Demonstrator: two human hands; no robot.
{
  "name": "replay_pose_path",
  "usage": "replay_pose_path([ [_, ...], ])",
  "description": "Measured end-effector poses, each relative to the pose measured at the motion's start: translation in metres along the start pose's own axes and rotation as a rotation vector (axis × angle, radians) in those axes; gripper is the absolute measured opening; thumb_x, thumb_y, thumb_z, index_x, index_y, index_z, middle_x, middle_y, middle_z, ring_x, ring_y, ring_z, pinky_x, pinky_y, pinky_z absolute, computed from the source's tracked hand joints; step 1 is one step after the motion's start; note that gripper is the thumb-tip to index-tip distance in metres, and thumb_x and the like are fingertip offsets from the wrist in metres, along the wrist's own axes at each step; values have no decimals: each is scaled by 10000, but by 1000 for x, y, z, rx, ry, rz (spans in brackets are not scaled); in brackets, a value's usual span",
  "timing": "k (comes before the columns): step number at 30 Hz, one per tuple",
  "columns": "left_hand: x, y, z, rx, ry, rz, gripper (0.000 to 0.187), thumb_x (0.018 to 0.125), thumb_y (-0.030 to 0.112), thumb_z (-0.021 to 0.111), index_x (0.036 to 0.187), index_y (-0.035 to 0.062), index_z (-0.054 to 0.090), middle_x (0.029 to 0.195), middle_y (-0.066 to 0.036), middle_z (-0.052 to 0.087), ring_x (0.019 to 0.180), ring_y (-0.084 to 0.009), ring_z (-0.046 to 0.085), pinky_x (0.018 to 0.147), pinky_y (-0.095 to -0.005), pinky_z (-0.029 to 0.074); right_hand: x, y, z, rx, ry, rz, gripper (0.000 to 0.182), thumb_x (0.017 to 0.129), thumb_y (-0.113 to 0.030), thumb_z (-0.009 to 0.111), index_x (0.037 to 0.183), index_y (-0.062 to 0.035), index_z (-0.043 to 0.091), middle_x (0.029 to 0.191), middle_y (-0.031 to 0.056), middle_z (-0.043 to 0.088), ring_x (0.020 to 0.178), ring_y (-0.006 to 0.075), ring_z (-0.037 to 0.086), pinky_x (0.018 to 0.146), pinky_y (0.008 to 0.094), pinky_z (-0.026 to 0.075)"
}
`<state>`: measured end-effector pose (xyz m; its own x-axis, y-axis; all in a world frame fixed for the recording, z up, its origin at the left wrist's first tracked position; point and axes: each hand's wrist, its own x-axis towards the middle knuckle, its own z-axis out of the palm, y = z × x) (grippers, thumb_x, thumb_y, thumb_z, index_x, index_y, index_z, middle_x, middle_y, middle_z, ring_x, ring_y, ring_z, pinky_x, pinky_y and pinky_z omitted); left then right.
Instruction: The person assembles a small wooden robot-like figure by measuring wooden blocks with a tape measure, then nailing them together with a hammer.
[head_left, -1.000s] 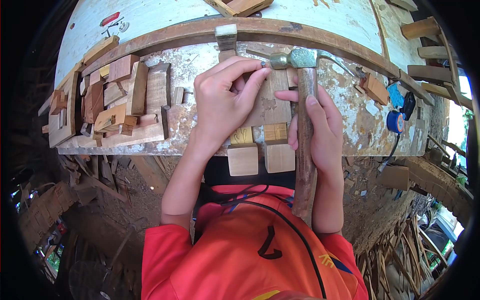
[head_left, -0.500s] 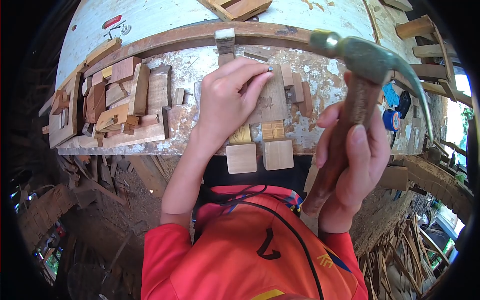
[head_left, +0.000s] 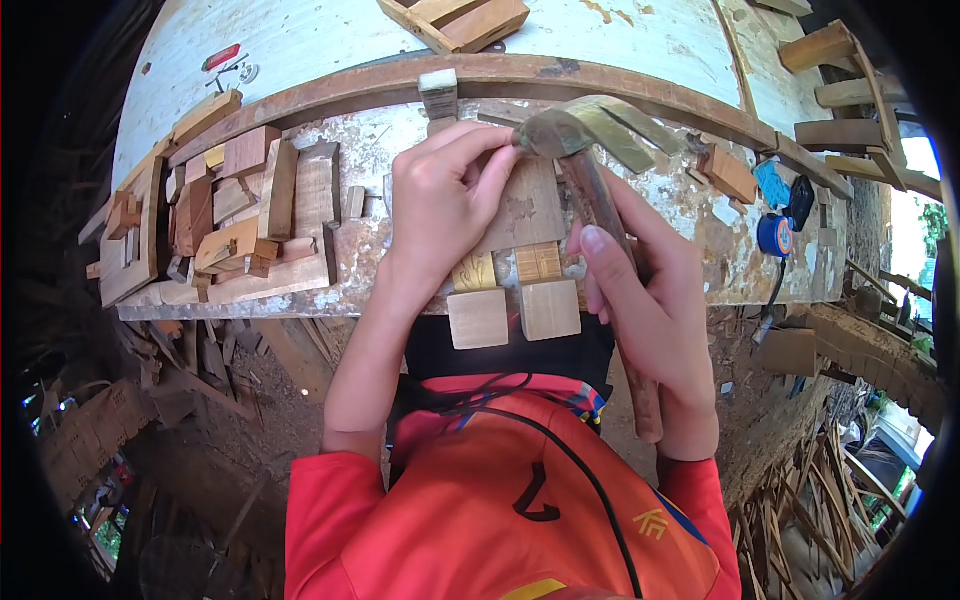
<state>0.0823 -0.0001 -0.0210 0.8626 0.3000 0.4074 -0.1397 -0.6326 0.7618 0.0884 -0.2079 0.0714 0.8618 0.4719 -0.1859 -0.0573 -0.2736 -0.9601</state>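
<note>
My left hand point(head_left: 445, 195) pinches at the upper part of a flat wooden board point(head_left: 530, 210) on the workbench; the nail between its fingertips is hidden now. My right hand point(head_left: 655, 285) is wrapped round the wooden handle of a claw hammer point(head_left: 600, 200). The hammer's head is right at my left fingertips, its claw pointing right. Below the board, two wooden legs with square blocks, a left block point(head_left: 479, 319) and a right block point(head_left: 550, 308), stick out over the bench's near edge.
Wood offcuts point(head_left: 235, 200) are piled on the bench's left. A long wooden bar point(head_left: 340, 97) crosses behind my hands. To the right lie a blue round container point(head_left: 774, 235), a blue cloth point(head_left: 771, 185) and a wood block point(head_left: 730, 174). A wooden frame point(head_left: 460, 22) lies at the back.
The hammer has come down and left, from raised at the right to my left fingertips. My right hand moved with it. My left hand keeps its pinch, shifted slightly left in view.
</note>
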Motion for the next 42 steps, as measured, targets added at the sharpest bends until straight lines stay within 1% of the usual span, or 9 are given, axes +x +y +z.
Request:
replay_pose_path([
  [6,-1,-4,0,-69,5,91,122,886,37,860,994,-4,822,925,-116,811,785,-191,778,721,-297,602,-13,-2,4,68,83,-184,502,1089,-94,588,1562,64,527,1000,78,677,661,60,551,589,217,430],
  [11,-1,-2,-1,-37,-4,104,120,888,25,851,1004,2,828,932,-117,813,787,-210,782,720,-298,604,-9,-10,0,0,36,43,532,1096,-81,561,1618,6,503,1023,47,685,644,33,530,568,197,412],
  [15,-3,-4,0,-45,2,111,125,886,22,847,1008,3,828,936,-117,815,784,-209,780,716,-296,604,-13,-5,-2,-50,56,-271,529,1095,-66,555,1616,8,505,1030,47,688,638,29,523,566,196,413],
  [17,-3,-1,-2,-40,-12,72,114,891,19,842,1003,2,829,936,-116,815,782,-204,779,714,-294,602,-5,-5,2,-85,4,-108,541,1089,-51,556,1623,11,494,1043,65,691,643,28,524,571,194,420],
  [20,-3,-3,0,-72,7,89,99,894,46,847,983,8,824,915,-106,806,666,-198,718,633,-303,570,-8,-11,2,-71,26,-76,518,1063,-67,621,1563,40,542,1220,173,719,962,155,650,844,296,503],
  [23,-2,-5,1,-87,36,116,97,894,59,852,972,10,823,907,-101,803,603,-194,683,590,-308,552,-17,-7,3,-120,83,-233,540,1093,-87,591,1616,16,505,1019,30,693,659,26,536,582,195,427],
  [30,-3,-2,-3,-82,-28,33,105,901,19,837,1004,2,832,918,-111,808,747,-182,759,684,-288,587,-10,-10,4,-64,118,-83,496,1073,-134,657,1525,50,566,1067,139,716,889,139,647,796,294,508],
  [33,-2,-4,-2,-92,3,86,97,903,17,831,998,-1,831,913,-112,807,728,-183,748,677,-286,582,-16,-7,8,-7,111,-180,549,1091,-134,639,1618,-26,527,905,-23,655,647,18,524,560,198,415],
  [42,-2,-1,-5,-71,-16,50,116,888,18,836,1001,-1,819,889,-110,795,691,-175,721,649,-285,557,-12,-8,9,-47,23,-147,507,1101,-96,568,1592,22,528,1024,31,669,667,23,540,586,191,425],
])
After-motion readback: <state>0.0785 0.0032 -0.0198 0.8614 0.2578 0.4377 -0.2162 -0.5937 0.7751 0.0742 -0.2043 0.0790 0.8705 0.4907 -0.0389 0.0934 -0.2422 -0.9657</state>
